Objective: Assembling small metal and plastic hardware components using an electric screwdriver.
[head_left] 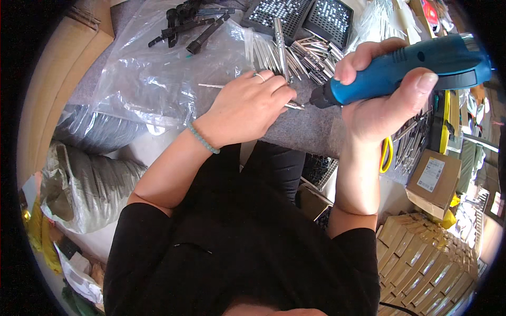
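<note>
Blue power tool [392, 73] clamped in my right hand [371, 113], nose just right of the slim metal piece [295, 106] my left hand [250, 108] pinches over the grey table [311, 131]; I'd best keep them aligned.

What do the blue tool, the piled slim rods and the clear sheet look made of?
Blue tool: probably moulded plastic, satin; even colour, soft highlights.
Slim rods: likely polished metal, judging by silvery glints.
Clear sheet: apparently thin, glossy plastic film; it is see-through and wrinkled.

Grey counter [311, 132] spans upper area; pale floor [104, 241] shows beneath. Cardboard stack [424, 263] stands lower right. Light brightest far right.
</note>
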### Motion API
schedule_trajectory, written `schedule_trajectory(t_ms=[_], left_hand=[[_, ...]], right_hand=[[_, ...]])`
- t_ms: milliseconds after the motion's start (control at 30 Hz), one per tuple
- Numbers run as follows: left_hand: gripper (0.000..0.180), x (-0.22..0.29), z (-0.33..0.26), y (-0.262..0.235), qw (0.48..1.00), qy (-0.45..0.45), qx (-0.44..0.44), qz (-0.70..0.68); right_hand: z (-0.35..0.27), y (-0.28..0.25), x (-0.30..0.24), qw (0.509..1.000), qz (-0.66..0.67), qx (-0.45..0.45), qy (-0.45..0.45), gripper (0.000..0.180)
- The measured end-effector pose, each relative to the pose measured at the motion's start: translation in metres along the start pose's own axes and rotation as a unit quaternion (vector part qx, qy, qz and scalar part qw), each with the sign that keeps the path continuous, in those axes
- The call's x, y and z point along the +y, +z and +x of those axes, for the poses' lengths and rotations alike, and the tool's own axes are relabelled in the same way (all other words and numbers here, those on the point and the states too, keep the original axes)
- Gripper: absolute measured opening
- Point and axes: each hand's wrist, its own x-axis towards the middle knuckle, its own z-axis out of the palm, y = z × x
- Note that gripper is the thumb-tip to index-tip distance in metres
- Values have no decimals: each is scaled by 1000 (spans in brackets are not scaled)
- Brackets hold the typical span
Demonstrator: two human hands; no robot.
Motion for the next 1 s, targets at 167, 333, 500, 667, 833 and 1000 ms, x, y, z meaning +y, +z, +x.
schedule_trajectory(t_ms=[167, 333, 500, 667, 833, 1000], left_hand=[[13, 1, 0, 2, 999, 18, 22, 14], [13, 0, 0, 3, 1000, 17, 19, 13], [13, 0, 1, 2, 1000, 19, 17, 14], [12, 0, 1, 2, 999, 18, 16, 24], [11, 1, 2, 1, 999, 19, 9, 27], [16, 2, 1, -2, 1000, 1, -24, 13]], right_hand=[[-8, 4, 13, 991, 129, 6, -26, 45], [-7, 4, 18, 991, 129, 0, -31, 43], [-7, 3, 21, 989, 144, -6, -25, 42], [-8, 4, 21, 989, 144, -19, -32, 42], [-8, 3, 24, 990, 134, -17, -35, 42], [-10, 5, 17, 999, -7, -45, 20, 68]])
